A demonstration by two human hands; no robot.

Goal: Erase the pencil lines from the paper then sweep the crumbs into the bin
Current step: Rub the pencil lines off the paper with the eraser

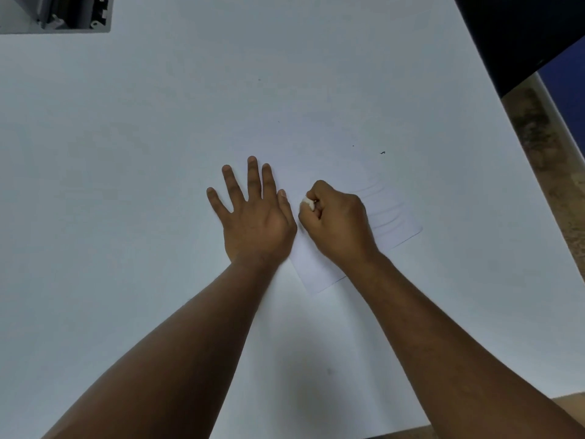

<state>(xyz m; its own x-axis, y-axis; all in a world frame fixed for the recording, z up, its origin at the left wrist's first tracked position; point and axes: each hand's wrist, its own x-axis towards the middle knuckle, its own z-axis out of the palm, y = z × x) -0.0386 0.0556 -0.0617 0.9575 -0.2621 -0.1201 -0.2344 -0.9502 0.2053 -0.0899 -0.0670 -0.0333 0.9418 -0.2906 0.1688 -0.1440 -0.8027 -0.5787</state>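
white eraser [308,202] pinched in the curled right hand [337,221]; left hand [253,213] flat, fingers spread, pinning the paper [395,223].

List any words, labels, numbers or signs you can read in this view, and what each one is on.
None can be read.
The paper shows only faint curved pencil lines, not writing.
The grey object at the top left corner shows no legible label.
The eraser in the right hand bears no visible print.
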